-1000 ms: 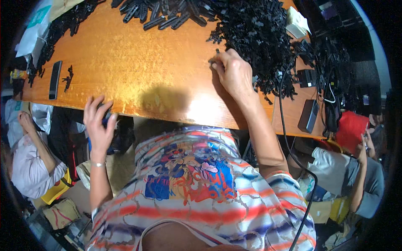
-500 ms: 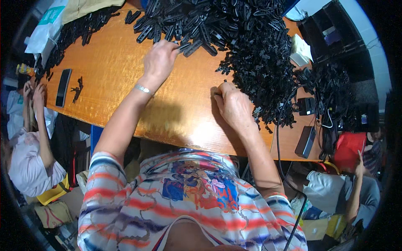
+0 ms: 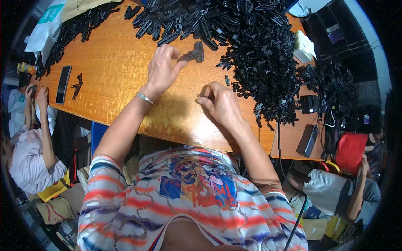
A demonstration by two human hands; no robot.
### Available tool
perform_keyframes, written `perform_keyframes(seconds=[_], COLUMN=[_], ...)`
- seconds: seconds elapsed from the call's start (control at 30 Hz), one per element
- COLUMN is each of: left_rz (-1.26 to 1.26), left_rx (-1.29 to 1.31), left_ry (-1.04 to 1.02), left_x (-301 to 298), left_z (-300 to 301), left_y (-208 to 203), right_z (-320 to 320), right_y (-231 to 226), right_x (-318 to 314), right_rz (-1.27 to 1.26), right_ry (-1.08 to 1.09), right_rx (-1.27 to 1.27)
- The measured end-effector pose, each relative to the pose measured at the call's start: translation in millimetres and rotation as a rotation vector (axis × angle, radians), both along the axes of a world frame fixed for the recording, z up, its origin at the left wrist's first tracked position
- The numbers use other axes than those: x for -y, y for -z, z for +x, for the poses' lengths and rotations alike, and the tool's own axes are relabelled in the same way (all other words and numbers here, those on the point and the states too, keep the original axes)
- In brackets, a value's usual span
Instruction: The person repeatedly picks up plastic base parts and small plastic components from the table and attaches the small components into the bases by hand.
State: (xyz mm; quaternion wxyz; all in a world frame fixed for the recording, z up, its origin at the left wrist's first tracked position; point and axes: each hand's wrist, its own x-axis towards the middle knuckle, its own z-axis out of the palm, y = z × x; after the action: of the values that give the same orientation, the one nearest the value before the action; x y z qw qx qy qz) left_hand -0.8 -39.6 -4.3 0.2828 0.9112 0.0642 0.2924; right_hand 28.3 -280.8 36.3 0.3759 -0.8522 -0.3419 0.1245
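Observation:
My left hand (image 3: 162, 71), with a bracelet at the wrist, holds a black plastic piece (image 3: 196, 53) between thumb and fingers. The piece is blurred, with a wider block at its far end. It hangs over the orange-brown tabletop just short of a heap of long black slotted plastic pieces (image 3: 176, 25). My right hand (image 3: 226, 106) hovers lower over the table, thumb and forefinger pinched together; what sits between them is too small to make out. Beyond its knuckles lies a small dark part (image 3: 227, 80), beside a large heap of small black plastic parts (image 3: 268, 75).
A phone (image 3: 63, 85) and a few joined black pieces (image 3: 76, 86) lie at the left. A black cable (image 3: 279, 140), a dark adapter box (image 3: 307, 140) and a white tissue stack (image 3: 304, 47) are at the right. Other people sit at both sides.
My left hand has drawn back slightly from the long pieces, bringing a black piece with it. My right hand has shifted left and nearer, away from the small parts.

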Motion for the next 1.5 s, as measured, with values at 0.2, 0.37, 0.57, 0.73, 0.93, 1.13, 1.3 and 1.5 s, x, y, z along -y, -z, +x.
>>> perform_keyframes(seconds=[0.2,0.37,0.57,0.73,0.93,1.13,1.3,1.5], left_rz=[0.114,-0.162,-0.810,-1.126,-1.180,-1.193,-1.231,-1.403], left_rx=[-0.048,-0.068,-0.105,-0.122,-0.149,-0.151,-0.162,-0.216], left_ry=[-0.018,0.046,0.261,0.451,0.495,0.506,0.538,0.505], left_x=[3.0,14.5,37.3,42.5,45.1,48.7,47.2,50.2], left_z=[6.5,-3.9,-24.6,-33.1,-36.8,-37.5,-39.6,-45.5], left_y=[-2.4,-6.1,-26.9,-30.2,-30.8,-30.5,-25.6,-33.9], right_z=[-7.0,3.0,12.3,10.4,4.6,5.6,5.2,4.7], right_y=[-3.4,1.9,-7.9,-6.2,-9.0,-9.7,-10.1,-11.1], right_x=[-4.3,-6.8,-14.3,-9.3,-0.4,4.6,5.2,4.2], right_rz=[0.074,0.343,0.514,0.544,0.547,0.538,0.535,0.579], right_ry=[0.052,0.114,0.088,0.059,0.045,0.032,0.020,0.051], right_rx=[-0.041,0.161,0.310,0.352,0.334,0.317,0.334,0.286])
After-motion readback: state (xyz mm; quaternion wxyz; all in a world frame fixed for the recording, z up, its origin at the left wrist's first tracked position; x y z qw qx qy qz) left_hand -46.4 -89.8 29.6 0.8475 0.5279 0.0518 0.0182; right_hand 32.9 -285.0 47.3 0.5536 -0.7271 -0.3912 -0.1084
